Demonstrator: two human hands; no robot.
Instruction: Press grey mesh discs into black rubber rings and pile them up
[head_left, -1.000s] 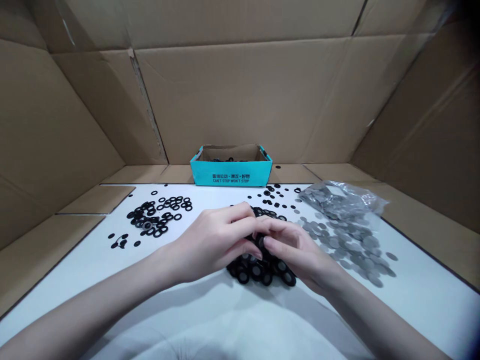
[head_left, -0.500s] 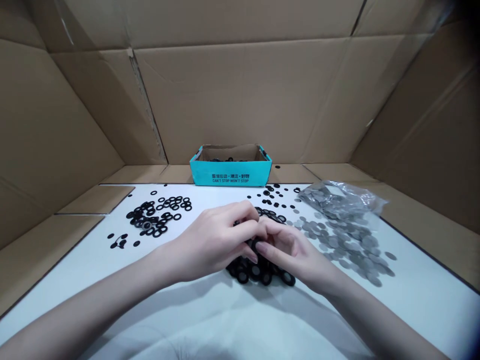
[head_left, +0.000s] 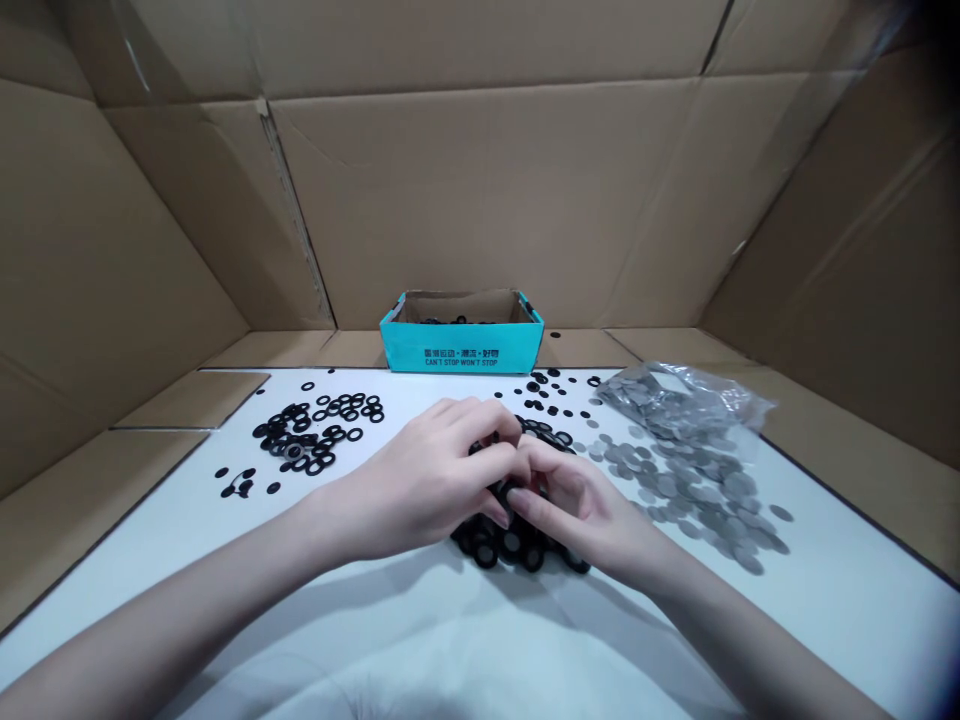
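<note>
Just above a heap of black rings with grey mesh centres [head_left: 510, 548] on a white table [head_left: 840, 570], the left hand [head_left: 420, 480] and the right hand [head_left: 581, 515] curl close together, fingers almost meeting in a narrow pinch (whatever sits between them is hidden, so I cannot tell if a ring is held). Loose black rubber rings [head_left: 315, 435] lie to the left, grey mesh discs [head_left: 697, 480] lie to the right beside and inside a clear plastic bag [head_left: 739, 405], and a teal cardboard box [head_left: 461, 350] stands at the table's far edge, against brown cardboard walls [head_left: 480, 200].
</note>
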